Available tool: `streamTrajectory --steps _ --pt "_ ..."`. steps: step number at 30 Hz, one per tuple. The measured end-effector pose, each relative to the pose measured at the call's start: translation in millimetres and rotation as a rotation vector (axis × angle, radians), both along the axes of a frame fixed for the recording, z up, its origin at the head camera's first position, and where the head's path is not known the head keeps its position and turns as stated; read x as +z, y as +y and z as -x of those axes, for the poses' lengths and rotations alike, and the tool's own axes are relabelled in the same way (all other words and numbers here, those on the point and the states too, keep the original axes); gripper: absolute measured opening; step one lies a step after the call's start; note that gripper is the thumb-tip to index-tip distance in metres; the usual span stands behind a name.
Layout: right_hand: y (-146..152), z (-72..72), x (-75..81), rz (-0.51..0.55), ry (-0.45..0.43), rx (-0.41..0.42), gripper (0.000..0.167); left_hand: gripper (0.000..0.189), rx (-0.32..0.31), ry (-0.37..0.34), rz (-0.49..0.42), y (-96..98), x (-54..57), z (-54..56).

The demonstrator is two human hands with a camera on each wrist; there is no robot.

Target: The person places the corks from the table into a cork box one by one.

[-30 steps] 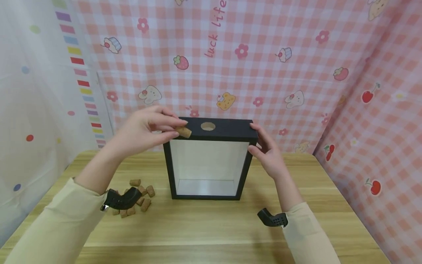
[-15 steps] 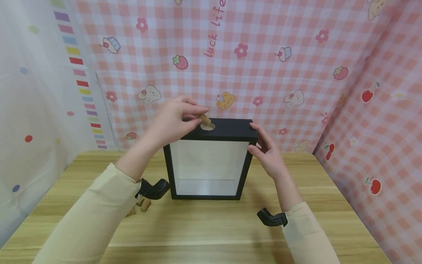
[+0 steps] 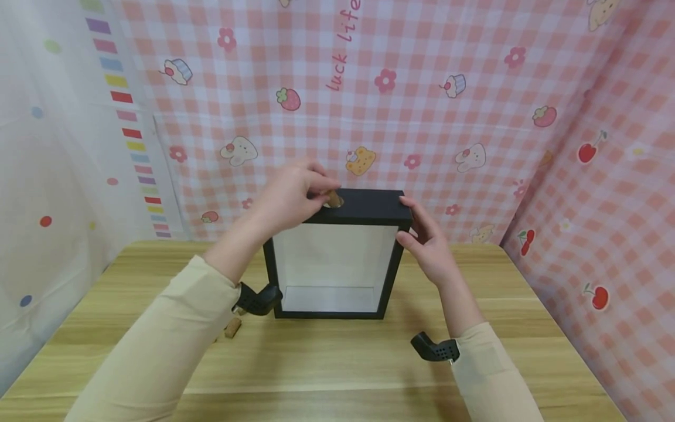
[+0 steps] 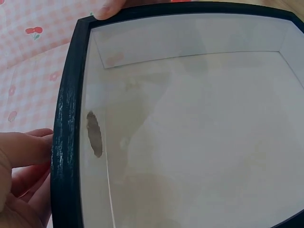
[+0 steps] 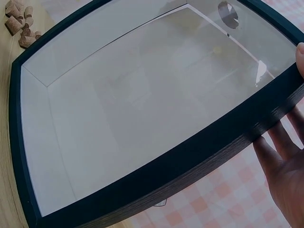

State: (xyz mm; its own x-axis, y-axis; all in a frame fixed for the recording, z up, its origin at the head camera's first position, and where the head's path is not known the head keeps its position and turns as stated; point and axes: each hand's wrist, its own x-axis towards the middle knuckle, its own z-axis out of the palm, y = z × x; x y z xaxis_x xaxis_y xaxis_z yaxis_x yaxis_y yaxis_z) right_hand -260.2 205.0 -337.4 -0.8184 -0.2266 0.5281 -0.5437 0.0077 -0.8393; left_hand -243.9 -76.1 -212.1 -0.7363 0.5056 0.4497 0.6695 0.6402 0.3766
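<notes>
A black shadow box frame (image 3: 371,205) with a clear front and white inside stands upright on the table. A round hole (image 4: 95,134) pierces its top edge. My left hand (image 3: 290,198) is at that edge and pinches a cork (image 3: 334,199) between thumb and fingers, its lower end at the hole. In the left wrist view the cork is hidden behind the frame's edge. My right hand (image 3: 433,249) grips the upper right corner, thumb on the front and fingers (image 5: 280,142) along the side.
Several loose corks (image 5: 19,21) lie on the wooden table (image 3: 327,363) left of the frame, mostly covered by my left forearm in the head view. A pink checked cloth (image 3: 432,117) hangs close behind and on the right.
My left hand has carried the cork rightward from the frame's top left to the hole, then lowered it, tilting it more upright. My right hand has kept its grip on the corner.
</notes>
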Motion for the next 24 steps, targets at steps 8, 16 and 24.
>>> streamTrajectory --steps 8,16,24 --pt "-0.2 -0.7 0.0 -0.001 0.001 -0.004 0.057 0.044 -0.061 0.003 0.031 -4.9 -2.9 -0.2" --pt "-0.2 -1.0 0.1 0.004 0.005 0.008 0.056 0.045 -0.147 -0.011 -0.045 -17.8 0.3 -7.2" --pt "0.6 -0.5 -0.8 0.008 0.014 0.014 0.056 0.043 -0.166 -0.029 -0.103 -42.9 0.0 -10.7"
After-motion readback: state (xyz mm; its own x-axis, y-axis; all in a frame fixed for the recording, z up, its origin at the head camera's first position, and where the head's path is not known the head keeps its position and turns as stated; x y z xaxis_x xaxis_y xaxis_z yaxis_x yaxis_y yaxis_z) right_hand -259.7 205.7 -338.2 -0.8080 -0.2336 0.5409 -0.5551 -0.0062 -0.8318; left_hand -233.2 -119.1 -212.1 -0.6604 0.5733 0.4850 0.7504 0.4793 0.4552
